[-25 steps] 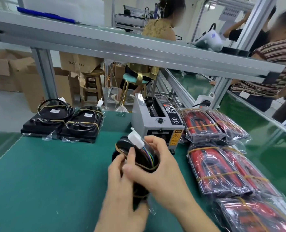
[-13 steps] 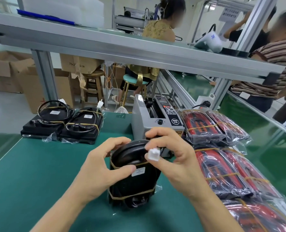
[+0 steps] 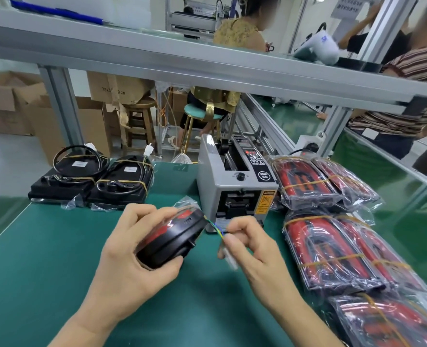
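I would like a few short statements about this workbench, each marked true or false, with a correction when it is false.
1. The left hand grips a black and red lamp unit. True.
2. The right hand pinches the white connector at the end of the unit's coloured wires. True.
3. The grey tape dispenser stands left of the two black units. False: it stands to their right.
4. The red bagged packs lie without any bands. False: yellow rubber bands go round them.
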Available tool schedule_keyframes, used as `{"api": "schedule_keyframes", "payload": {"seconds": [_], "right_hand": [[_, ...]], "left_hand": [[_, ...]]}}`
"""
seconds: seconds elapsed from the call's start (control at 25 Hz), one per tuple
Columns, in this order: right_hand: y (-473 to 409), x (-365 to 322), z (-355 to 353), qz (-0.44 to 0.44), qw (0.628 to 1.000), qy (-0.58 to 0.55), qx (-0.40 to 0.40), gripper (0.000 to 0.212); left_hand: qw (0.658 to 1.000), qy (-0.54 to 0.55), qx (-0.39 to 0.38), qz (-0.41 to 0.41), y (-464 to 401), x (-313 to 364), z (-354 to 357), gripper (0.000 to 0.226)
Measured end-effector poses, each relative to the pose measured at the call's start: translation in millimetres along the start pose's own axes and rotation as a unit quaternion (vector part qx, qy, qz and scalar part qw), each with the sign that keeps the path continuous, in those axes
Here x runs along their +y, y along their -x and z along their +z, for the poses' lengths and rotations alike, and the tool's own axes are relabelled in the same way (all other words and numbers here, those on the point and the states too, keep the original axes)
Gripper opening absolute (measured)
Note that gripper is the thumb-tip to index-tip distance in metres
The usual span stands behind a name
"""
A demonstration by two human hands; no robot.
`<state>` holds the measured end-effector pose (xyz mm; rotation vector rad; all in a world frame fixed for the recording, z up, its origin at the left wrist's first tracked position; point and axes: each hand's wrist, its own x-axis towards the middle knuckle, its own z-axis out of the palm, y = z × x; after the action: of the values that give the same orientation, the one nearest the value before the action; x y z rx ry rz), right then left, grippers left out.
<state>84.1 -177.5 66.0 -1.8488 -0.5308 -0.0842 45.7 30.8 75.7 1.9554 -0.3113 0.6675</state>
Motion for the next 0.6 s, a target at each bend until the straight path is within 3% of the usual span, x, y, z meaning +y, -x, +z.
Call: {"api": "schedule_keyframes", "payload": {"seconds": [0.16, 0.32, 0.44, 0.6], "right_hand": [[-8, -3, 14, 0.003, 1.000, -0.001, 0.004, 0.020], [-13, 3, 36, 0.041, 0.999, -0.007, 0.015, 0.034], [-13, 5, 42, 0.027, 1.000, 0.010, 0.003, 0.026], [-12, 0, 20, 0.069, 0.990, -0.120, -0.012, 0.023]], "left_hand": [[0.999, 0.005, 0.030, -0.013, 1, -2, 1, 0.051], [0.993, 0.107, 0.018, -0.035, 6, -9, 1, 0.058], [0.992, 0.121, 0.019, -0.041, 8, -10, -2, 0.060], [0.995, 0.094, 0.030, -0.031, 10, -8, -1, 0.061]]}}
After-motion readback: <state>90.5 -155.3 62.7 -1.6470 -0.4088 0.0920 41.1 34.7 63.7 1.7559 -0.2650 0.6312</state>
